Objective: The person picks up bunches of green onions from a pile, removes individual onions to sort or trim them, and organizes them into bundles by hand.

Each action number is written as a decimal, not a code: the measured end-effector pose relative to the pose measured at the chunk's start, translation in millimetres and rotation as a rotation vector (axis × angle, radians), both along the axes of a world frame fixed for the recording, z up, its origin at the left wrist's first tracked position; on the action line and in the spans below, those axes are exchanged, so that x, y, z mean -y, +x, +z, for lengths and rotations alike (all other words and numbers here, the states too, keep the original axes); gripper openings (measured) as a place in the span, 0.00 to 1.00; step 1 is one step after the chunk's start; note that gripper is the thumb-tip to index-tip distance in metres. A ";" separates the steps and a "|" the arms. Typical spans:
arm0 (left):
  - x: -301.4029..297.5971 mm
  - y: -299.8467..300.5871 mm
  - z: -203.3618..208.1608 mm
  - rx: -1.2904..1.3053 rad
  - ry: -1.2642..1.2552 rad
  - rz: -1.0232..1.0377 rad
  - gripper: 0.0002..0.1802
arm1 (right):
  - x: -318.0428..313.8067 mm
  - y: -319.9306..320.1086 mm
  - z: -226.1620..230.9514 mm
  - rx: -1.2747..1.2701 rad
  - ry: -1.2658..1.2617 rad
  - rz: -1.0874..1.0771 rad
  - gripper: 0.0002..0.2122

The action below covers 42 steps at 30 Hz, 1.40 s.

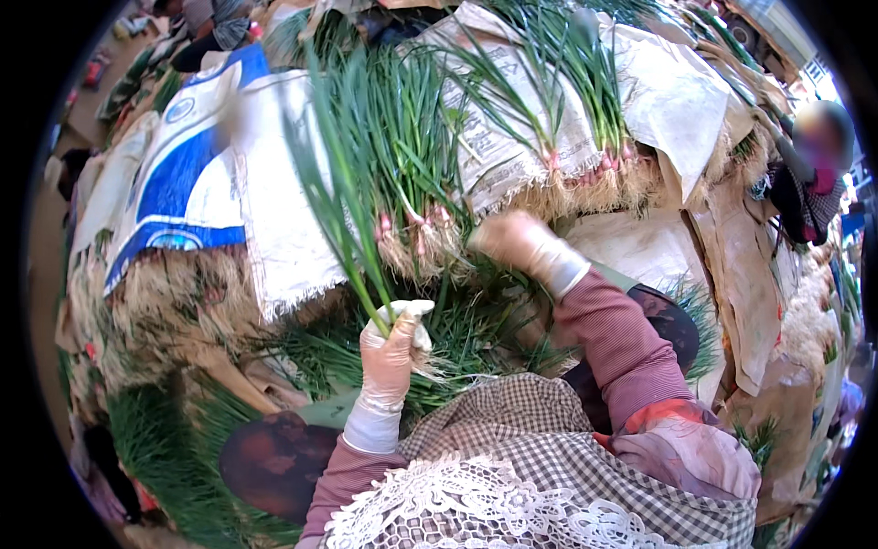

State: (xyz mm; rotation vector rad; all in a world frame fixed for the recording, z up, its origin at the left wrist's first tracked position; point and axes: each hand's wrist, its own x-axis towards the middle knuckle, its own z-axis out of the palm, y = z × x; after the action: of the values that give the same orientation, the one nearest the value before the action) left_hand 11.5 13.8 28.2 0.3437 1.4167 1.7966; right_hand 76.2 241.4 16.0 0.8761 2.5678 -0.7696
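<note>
My left hand (389, 352), gloved with a white cuff, is closed around a few spring onions (352, 242). Their long green leaves rise up and to the left, and pale roots show below the fist. My right hand (519, 242), also gloved, is smeared by motion, and its fingers cannot be made out. It is just right of the roots of a loose bunch of spring onions (416, 183) with pinkish bulbs, lying in front of me. Farther right, more spring onions (608, 146) rest on a whitish woven sack (512, 137).
A blue and white sack (192, 192) covers rooted plants at the left. Cut green leaves (457, 339) lie heaped between my knees, with more greens (165, 448) at lower left. Brown sheeting (732, 265) spreads at the right, near another person (809, 188). Someone else is at the upper left.
</note>
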 end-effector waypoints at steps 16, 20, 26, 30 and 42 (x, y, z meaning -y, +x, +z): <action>-17.6 -25.1 -15.0 0.328 0.107 -0.060 0.14 | -39.7 -1.9 56.6 -0.586 -0.439 -0.628 0.09; -17.4 -33.1 -36.5 0.368 0.063 -0.189 0.18 | 31.8 13.0 1.4 -0.845 -0.849 -0.417 0.12; -20.1 -19.0 -64.8 0.327 0.059 -0.221 0.15 | 123.3 20.0 -48.1 -0.813 -0.732 -0.268 0.10; -15.3 -14.5 -63.2 0.515 0.148 -0.074 0.15 | 118.0 15.3 -38.2 -0.660 -0.493 -0.284 0.13; 4.5 -2.8 -59.7 0.442 -0.011 -0.121 0.10 | 106.4 -21.0 -30.2 -0.505 0.042 -0.103 0.17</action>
State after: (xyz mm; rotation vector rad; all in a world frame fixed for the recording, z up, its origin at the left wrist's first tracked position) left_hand 8.7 9.4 -31.5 0.0189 1.0699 1.6400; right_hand 55.2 134.9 -14.2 0.9282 2.9977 -1.0886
